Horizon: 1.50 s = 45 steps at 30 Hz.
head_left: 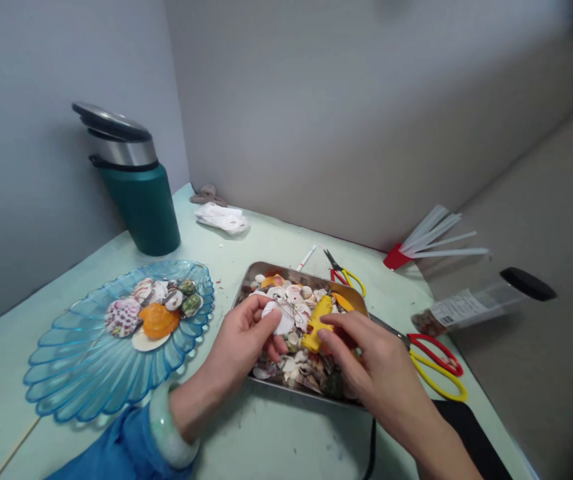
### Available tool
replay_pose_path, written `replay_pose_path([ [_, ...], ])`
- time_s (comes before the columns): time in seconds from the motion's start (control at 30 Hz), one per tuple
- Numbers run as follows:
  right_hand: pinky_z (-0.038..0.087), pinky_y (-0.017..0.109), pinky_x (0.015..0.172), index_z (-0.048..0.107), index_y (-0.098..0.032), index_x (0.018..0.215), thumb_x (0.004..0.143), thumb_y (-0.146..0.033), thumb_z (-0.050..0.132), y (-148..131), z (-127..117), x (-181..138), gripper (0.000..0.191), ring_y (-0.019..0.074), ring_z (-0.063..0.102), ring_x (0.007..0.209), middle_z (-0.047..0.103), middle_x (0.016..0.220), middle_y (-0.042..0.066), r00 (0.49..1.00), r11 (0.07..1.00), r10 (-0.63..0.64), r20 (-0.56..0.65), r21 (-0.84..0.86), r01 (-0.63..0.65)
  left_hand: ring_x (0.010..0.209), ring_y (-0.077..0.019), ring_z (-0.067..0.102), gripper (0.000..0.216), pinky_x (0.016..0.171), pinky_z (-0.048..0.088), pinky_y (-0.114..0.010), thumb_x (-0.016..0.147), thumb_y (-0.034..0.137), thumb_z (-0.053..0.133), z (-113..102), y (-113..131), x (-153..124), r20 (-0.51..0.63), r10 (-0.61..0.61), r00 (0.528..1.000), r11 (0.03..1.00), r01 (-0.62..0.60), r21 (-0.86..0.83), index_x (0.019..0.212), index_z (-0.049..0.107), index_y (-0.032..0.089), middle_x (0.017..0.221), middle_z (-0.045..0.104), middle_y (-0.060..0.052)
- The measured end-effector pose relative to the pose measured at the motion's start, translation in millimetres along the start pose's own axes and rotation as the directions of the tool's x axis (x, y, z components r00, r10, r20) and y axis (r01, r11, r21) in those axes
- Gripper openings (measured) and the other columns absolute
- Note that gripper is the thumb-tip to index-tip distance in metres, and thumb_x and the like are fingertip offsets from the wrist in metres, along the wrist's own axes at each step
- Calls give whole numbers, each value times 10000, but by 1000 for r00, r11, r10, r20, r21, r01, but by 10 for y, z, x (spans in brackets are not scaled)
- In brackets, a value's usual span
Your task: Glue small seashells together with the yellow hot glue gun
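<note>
Between the thumb and fingers of my left hand [253, 330] is a white seashell [282, 321], held above the metal tray [296, 392]. Thin strands show beside the shell. My right hand [366, 347] has its thumb and fingers closed at a small yellow plastic tool [319, 325], whose exact kind I cannot make out. The tool is tilted over the tray, close to the right of the shell. Mixed seashells [293, 370] fill the tray beneath both hands.
At left, a blue scalloped glass dish [86, 360] bears several shells. Behind it stands a green flask [146, 207]. Small pliers [349, 277], red-and-yellow-handled scissors [436, 367], a red cup of translucent sticks [397, 257] and a clear container [481, 307] are at right. A black cord [372, 447] runs below the tray.
</note>
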State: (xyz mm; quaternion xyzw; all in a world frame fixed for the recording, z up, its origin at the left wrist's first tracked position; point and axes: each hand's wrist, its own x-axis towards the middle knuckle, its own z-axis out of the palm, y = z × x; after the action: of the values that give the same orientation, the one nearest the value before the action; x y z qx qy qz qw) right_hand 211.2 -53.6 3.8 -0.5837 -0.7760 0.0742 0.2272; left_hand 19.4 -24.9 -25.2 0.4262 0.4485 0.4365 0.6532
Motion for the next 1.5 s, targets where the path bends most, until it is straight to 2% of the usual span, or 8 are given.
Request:
replay_pose_path([
  [0.2,414,304,703,640,-208,929,936,-281,514,-156,116,159,146,193,582,791,636,882,35,999,990,2,48,140,-8,395,-94,536,273,429,411,-175,799,405,624,0,5,2,5,10,1000,1000,-10,-3,881,521,166,503,638,20],
  [0.37,364,260,646,582,-196,773,949,-237,493,-148,154,216,201,137,526,692,579,744,-10,996,951,-23,91,309,-7,422,-104,553,258,449,437,-186,804,394,627,-14,-17,12,13,9,1000,1000,-9,-10,883,522,171,505,634,24],
  [0.6,329,236,584,520,-191,676,936,-263,499,-149,208,243,271,110,462,619,505,643,-43,985,869,47,167,479,-123,435,-101,542,301,456,430,-184,797,412,636,-23,11,31,46,-26,999,1000,26,-3,916,562,146,509,636,5],
  [0.87,290,239,507,512,-193,653,908,-351,489,-111,281,232,301,107,393,551,429,575,-54,953,785,162,255,552,-281,432,-102,550,292,449,421,-191,803,413,628,-34,-17,37,70,-61,996,998,60,17,918,544,157,550,652,5],
  [1.5,288,239,507,442,-197,609,881,-323,492,-110,354,205,304,107,376,551,404,568,-50,952,758,178,247,582,-293,426,-86,546,335,438,429,-171,756,416,669,-15,7,37,63,-102,993,994,100,34,900,547,140,547,651,4],
])
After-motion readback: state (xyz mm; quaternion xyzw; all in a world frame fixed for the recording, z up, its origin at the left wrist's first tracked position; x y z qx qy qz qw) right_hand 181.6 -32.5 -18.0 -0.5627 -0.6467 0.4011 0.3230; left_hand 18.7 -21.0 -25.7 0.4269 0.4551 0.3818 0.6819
